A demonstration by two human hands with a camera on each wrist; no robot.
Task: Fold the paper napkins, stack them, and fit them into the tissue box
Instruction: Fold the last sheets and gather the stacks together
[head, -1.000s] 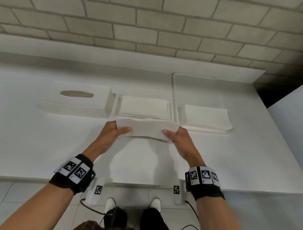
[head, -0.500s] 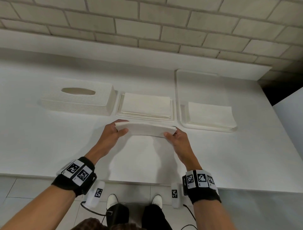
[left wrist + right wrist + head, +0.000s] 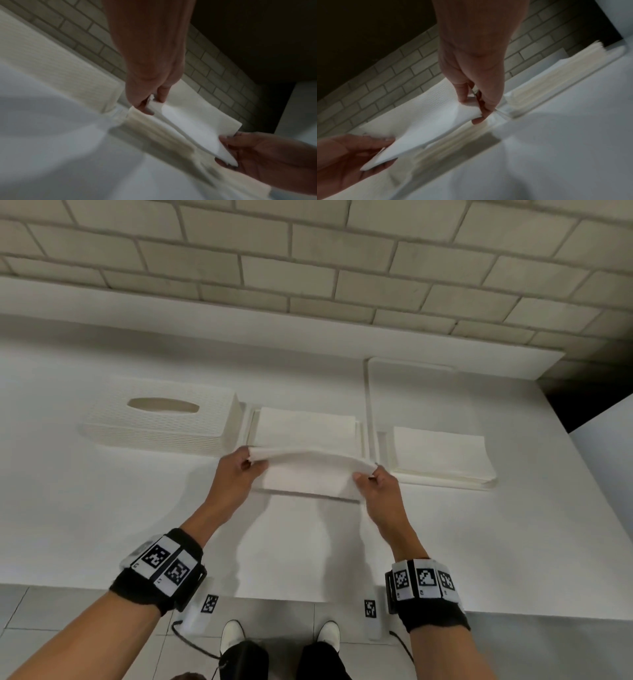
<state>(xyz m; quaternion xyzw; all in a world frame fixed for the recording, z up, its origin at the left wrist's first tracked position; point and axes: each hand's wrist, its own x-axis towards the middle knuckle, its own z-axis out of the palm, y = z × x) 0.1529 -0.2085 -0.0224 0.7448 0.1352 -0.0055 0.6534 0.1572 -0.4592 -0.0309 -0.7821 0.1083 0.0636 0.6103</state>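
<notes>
Pinched at each end, a folded napkin (image 3: 310, 470) is held by the left hand (image 3: 236, 477) and right hand (image 3: 378, 491), fingers curled, just near of the folded stack (image 3: 305, 428) beside the tissue box (image 3: 161, 419).

**Where our three cameras sit**

From the head we look steeply down and forward over the white desk (image 3: 102, 508) toward the brick wall (image 3: 308, 268). Our wrist cameras sit close, each looking along its own hand at a tilt. All three share the held napkin (image 3: 308, 470) and both hands.
</notes>
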